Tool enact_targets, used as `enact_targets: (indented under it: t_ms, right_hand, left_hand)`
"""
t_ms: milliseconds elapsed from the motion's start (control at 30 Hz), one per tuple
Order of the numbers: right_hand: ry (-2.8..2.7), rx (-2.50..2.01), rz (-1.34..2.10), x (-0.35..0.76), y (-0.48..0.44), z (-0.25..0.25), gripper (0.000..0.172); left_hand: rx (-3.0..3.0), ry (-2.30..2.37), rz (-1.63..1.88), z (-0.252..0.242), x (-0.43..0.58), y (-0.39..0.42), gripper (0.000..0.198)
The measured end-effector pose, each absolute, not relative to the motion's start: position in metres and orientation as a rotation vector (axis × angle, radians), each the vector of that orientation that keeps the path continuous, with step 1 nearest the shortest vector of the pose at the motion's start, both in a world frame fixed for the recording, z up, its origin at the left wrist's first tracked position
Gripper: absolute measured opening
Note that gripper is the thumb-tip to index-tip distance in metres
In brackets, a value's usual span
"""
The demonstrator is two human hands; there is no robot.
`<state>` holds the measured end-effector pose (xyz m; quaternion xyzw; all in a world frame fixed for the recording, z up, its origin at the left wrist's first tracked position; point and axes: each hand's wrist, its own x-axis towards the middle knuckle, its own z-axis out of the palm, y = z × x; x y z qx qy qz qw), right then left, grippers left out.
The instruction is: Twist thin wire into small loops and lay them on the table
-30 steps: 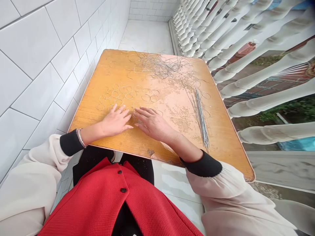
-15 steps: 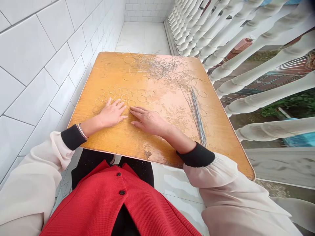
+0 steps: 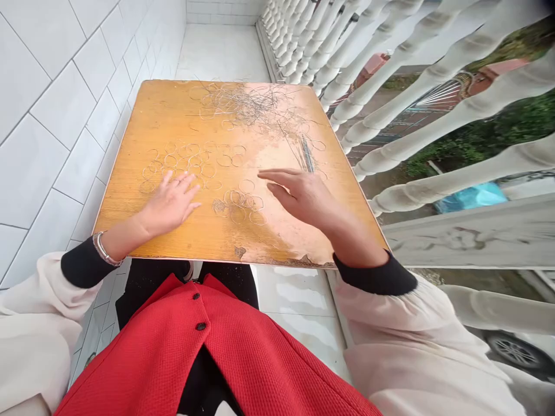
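Note:
My left hand [image 3: 171,202] lies flat and open on the wooden table [image 3: 173,110], fingers spread, touching thin wire rings [image 3: 191,156] laid out in rows. My right hand [image 3: 303,193] hovers open just above the table at the right, fingers stretched out, holding nothing. A small cluster of wire rings [image 3: 243,205] lies between the two hands. Just beyond the right hand's fingers, a bundle of straight wires [image 3: 307,156] shows partly; the hand hides its near end.
A tangled heap of loose wire [image 3: 251,104] sits at the table's far edge. A white tiled wall [image 3: 52,104] runs along the left. White balusters [image 3: 390,86] stand close on the right. The table's near edge is chipped.
My right hand has lifted off the rings and moved to the right, uncovering a cluster of rings. My left hand has stayed flat. The view has shifted right.

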<state>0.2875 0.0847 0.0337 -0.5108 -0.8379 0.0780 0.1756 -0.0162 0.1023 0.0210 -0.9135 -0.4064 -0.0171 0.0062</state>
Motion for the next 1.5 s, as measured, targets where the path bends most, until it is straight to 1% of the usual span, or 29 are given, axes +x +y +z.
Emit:
enact_targets:
  t_ms: [67, 167, 367, 567, 800, 967, 1233, 1500]
  right_hand:
    - [-2.377, -1.456, 0.245, 0.299, 0.065, 0.034, 0.046]
    - [-2.490, -1.376, 0.269, 0.299, 0.043, 0.020, 0.046]
    - [-2.668, -1.283, 0.302, 0.284, 0.035, -0.006, 0.054]
    - [-2.663, -1.344, 0.294, 0.284, 0.064, -0.015, 0.061]
    - [-2.653, -1.311, 0.201, 0.288, 0.120, -0.021, 0.060]
    - [-2.657, -1.286, 0.147, 0.289, 0.123, -0.020, 0.058]
    - [-2.649, -1.321, 0.124, 0.308, 0.092, -0.018, 0.052]
    - [-2.657, -1.314, 0.167, 0.314, 0.074, -0.010, 0.044]
  left_hand:
    - [-2.923, -1.198, -0.050, 0.020, -0.007, 0.088, 0.049]
    - [-3.007, -1.078, 0.023, 0.016, 0.018, 0.070, 0.054]
    - [-2.999, -1.092, 0.196, 0.006, 0.060, 0.060, 0.060]
    - [-2.949, -1.223, 0.194, 0.004, 0.073, 0.079, 0.065]
    - [-2.861, -1.417, 0.138, 0.002, 0.093, 0.122, 0.070]
    - [-2.841, -1.460, 0.144, 0.003, 0.094, 0.124, 0.074]
    - [-2.866, -1.365, 0.121, 0.007, 0.072, 0.099, 0.066]
    - [-2.890, -1.287, 0.074, 0.004, 0.067, 0.099, 0.059]
